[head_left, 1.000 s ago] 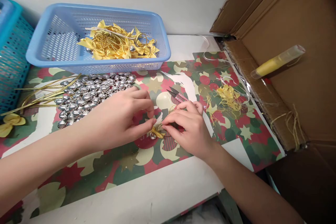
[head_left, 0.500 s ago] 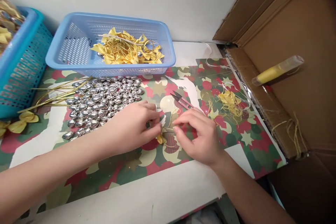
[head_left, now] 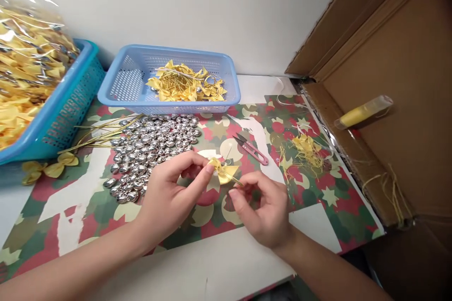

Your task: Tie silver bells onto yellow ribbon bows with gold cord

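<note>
From my station I'm seeing the left hand (head_left: 176, 193) pinching a shiny, flaring yellow bow (head_left: 226, 173) over the patterned sheet (head_left: 207, 218) — its gold cord (head_left: 235, 180) is reaching the right hand's (head_left: 266, 209) curled fingers — gripping or not, I can't tell.

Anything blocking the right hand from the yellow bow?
Nothing visible stands between the right hand and the yellow bow, whose other side the left hand pinches. Only the bow's gold cord spans the gap; the pink snips lie beyond, off that line.
</note>
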`<state>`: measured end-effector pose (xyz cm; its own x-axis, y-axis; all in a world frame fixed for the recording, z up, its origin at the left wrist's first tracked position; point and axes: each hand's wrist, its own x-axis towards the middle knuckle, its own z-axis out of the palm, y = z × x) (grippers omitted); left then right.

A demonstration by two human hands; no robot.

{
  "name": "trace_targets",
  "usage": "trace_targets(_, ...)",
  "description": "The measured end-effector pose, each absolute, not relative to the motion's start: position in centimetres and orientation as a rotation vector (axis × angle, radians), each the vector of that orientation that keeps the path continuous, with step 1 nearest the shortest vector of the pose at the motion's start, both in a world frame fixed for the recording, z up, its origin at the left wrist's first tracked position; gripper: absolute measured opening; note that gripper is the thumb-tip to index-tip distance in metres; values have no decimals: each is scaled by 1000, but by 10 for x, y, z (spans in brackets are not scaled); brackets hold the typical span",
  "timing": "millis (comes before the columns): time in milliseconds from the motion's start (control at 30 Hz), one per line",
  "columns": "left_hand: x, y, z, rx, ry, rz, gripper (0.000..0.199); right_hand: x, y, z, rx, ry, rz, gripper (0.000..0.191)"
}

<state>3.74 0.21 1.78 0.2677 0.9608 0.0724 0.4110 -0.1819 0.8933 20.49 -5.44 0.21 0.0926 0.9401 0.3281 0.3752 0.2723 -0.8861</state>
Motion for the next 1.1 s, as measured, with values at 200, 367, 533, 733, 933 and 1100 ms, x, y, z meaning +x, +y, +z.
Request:
trace_targets(200,38,-5,10,1794,1141,918,16,206,-51,1,-1263,-1563,634,9)
trace_targets(367,38,-6,4,1861,1082,966,9,205,-49,-3,-1306,-1668,441,10)
trace_targets(533,38,-8,0,1865,1063,989,8,201,-48,-7,-1339,-1694,419,11)
trace_targets(733,39,-5,1,1658,1070,939,11,210,-46,-1,-1234,-1823,527,4)
trace_targets(933,37,4,5,1468,1058,712,18,228,-39,14,-1205,-1755,443,15)
trace_targets(1100,37,7,7,1623,1015,599,17,223,-35,13,-1113,-1916,439,13)
